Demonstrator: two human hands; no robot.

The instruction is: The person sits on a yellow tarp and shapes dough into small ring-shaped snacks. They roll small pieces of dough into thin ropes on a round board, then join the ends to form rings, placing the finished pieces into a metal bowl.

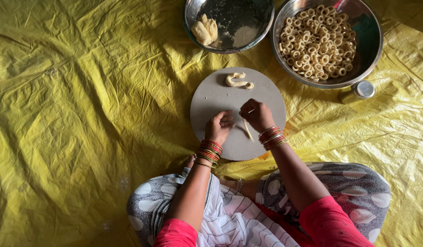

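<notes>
My left hand [219,126] and right hand [257,114] pinch a thin dough strip [247,129] over the round board [211,98] (a curled dough piece [238,81] lies farther up). Beyond stand a bowl of dough rings [319,41], a dough bowl [229,23] and a small tin [360,90], well apart.

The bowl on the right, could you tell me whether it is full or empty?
Partly full: the right steel bowl holds a heap of dough rings, with bare metal showing beside them.

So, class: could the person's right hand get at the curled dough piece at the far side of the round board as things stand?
Probably yes. The right hand is on the same round board, and only bare board lies between it and the curled dough piece; nothing blocks the way.
</notes>
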